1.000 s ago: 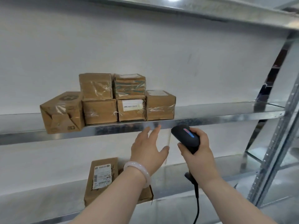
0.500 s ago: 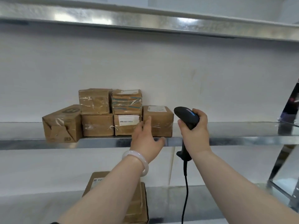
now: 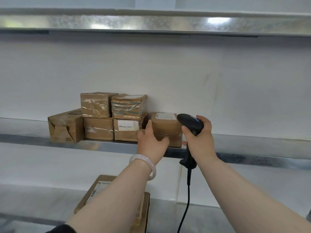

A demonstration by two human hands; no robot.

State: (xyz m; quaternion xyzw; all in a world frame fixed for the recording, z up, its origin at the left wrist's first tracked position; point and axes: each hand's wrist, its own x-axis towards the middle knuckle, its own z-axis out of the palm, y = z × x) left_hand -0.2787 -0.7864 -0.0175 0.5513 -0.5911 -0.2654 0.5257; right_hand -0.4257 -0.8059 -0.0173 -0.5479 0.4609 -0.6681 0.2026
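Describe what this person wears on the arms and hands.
Both forearms are bare, and neither the left hand nor the right hand is gloved. A pale, milky white bangle circles the left wrist. A dark sleeve edge shows at the bottom, by the left elbow. No rings show.

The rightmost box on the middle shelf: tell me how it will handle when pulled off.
The box is probably stiff: its cardboard faces look flat, corners square. Glossy tape across its front may feel slippery under the left hand. Squat and flat-bottomed on the shelf, it should slide, not roll.
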